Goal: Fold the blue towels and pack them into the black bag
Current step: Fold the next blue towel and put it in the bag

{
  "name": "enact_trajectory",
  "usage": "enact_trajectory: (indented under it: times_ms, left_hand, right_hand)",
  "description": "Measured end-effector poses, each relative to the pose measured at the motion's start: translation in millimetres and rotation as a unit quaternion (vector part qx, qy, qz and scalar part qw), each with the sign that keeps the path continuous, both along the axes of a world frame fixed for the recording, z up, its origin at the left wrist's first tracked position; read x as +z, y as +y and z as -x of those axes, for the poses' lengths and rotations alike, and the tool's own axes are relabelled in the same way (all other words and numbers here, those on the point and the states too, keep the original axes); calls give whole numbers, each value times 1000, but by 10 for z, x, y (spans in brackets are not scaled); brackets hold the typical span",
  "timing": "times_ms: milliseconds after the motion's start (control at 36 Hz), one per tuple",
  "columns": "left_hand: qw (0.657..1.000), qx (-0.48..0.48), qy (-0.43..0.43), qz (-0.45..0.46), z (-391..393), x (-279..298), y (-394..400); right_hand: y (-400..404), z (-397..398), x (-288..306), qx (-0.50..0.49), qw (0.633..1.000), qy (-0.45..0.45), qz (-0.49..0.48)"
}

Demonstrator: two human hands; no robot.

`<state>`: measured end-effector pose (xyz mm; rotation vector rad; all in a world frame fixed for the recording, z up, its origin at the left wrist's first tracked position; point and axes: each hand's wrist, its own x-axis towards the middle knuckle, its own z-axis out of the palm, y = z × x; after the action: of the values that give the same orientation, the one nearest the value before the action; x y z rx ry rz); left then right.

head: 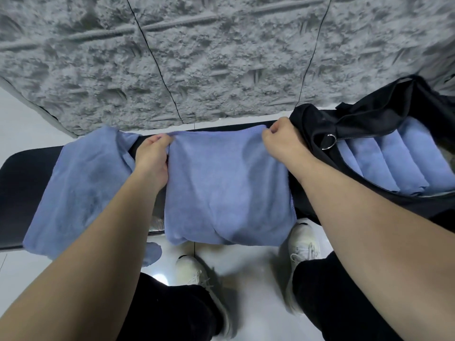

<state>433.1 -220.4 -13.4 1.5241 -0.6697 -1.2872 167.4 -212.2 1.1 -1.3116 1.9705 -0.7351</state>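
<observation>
A blue towel (226, 188) lies spread over the black bench (22, 183) in the middle, its near edge hanging over the front. My left hand (152, 161) pinches its far left corner and my right hand (280, 141) pinches its far right corner. A second blue towel (81, 190) lies rumpled on the bench to the left. At the right stands the open black bag (369, 119), with several folded blue towels (384, 158) packed side by side inside it.
A rough grey wall (197, 57) rises right behind the bench. Below the bench is a pale tiled floor (24, 267) with my two white shoes (194, 269). A metal ring (328, 142) hangs on the bag's zip edge.
</observation>
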Motion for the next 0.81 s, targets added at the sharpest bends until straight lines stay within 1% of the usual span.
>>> enact_trajectory:
  times_ms: [139, 194, 222, 278, 389, 444, 500, 556, 667, 750, 806]
  left_hand:
    - [1000, -16, -11, 15, 113, 56, -54]
    - [999, -21, -35, 21, 169, 45, -92]
    - [998, -19, -61, 22, 193, 28, -115]
    - [990, -17, -140, 28, 231, -9, -162]
    - [946, -64, -317, 31, 228, -139, -204]
    - [925, -82, -370, 27, 217, -188, -202]
    - [909, -97, -404, 37, 217, -203, -208]
    - [901, -111, -419, 33, 242, -190, -211]
    - [897, -112, -426, 36, 319, -173, -180]
    - [916, -94, -382, 72, 339, -149, -166]
    - [921, -88, -368, 90, 344, -125, -171]
  right_hand:
    - [-1, -6, -21, 2, 999, -21, 24]
    - [-5, -4, -32, 4, 999, -28, 28]
    - [-10, -3, -39, 5, 999, -28, 29]
    - [-22, -5, -56, 8, 999, -22, 29]
    - [-46, -18, -72, 19, 999, -9, 27]
    - [-50, -23, -71, 27, 999, -9, 24]
    - [-45, -35, -66, 31, 999, -17, 18]
    - [-31, -61, -68, 27, 999, -21, 13]
    - [-14, -113, -64, 29, 999, -22, 0]
    - [-20, -122, -79, 20, 999, -47, -19]
    - [-33, -123, -99, 17, 998, -48, -26]
